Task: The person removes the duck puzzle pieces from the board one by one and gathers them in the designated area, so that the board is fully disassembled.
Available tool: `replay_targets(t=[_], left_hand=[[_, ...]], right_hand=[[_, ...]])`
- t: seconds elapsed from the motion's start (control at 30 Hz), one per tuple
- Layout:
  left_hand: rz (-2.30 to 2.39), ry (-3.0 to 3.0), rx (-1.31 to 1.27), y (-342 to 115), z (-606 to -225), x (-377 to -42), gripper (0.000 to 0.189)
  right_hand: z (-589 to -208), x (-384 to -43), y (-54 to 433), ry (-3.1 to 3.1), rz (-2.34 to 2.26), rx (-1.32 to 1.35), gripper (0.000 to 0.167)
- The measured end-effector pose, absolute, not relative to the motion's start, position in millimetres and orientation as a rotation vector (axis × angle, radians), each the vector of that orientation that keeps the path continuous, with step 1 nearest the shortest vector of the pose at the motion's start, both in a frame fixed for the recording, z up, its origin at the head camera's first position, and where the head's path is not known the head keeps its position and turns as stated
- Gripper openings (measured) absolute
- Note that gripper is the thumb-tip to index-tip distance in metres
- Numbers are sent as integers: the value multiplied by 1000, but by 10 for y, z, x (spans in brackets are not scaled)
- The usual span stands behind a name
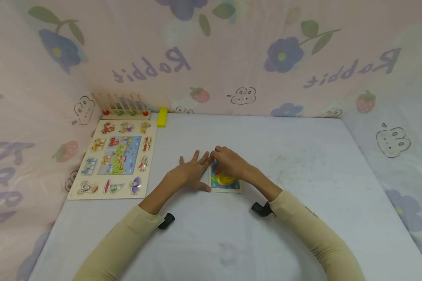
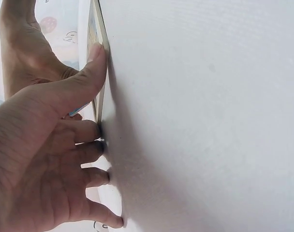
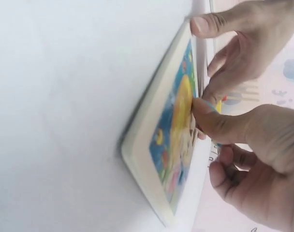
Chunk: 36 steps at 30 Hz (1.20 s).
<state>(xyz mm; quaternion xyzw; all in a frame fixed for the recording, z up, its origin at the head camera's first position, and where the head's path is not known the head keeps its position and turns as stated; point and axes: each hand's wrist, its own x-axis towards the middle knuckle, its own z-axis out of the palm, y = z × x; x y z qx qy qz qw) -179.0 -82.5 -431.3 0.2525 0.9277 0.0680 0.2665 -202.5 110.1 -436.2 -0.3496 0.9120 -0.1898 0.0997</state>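
Observation:
A small picture puzzle board [image 1: 228, 191] with a cream rim and a blue and yellow picture lies on the table before me. My left hand [image 1: 191, 171] spreads its fingers at the board's left side, its thumb touching the rim. Over the upper part of the board is my right hand [image 1: 230, 162], fingers bent and thumb low on the picture. It pinches what looks like a thin blue-edged puzzle piece [image 2: 78, 111], tilted up from the board and mostly hidden by the fingers. In the right wrist view, yellow picture parts [image 3: 182, 108] show beside the thumb.
On the left lies a larger wooden puzzle board [image 1: 151, 156] with vehicle pieces. Behind it stands a peg rack [image 1: 126, 114] with red and green beads, beside a yellow block [image 1: 162, 117]. A patterned cloth [image 1: 225, 58] hangs around the white table [image 1: 302, 175].

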Motion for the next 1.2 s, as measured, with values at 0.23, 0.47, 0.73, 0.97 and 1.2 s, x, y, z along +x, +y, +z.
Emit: replay_targets(t=[0.23, 0.47, 0.73, 0.97, 1.2], left_hand=[[156, 2510, 656, -787, -4308, -1795, 112], [140, 2519, 646, -762, -4316, -1787, 112], [206, 2485, 626, -800, -4345, -1766, 113], [314, 2458, 590, -832, -4343, -1771, 119], [302, 2470, 601, -806, -4339, -1771, 117]], right_hand=[[-4216, -2084, 1199, 2564, -784, -969, 7], [-3995, -2132, 1391, 2507, -1061, -1020, 7], [-3789, -2222, 1760, 2636, -1183, -937, 17], [-3773, -2380, 2134, 2758, -1067, -818, 21], [-4081, -2554, 2361, 2684, -984, -612, 11]])
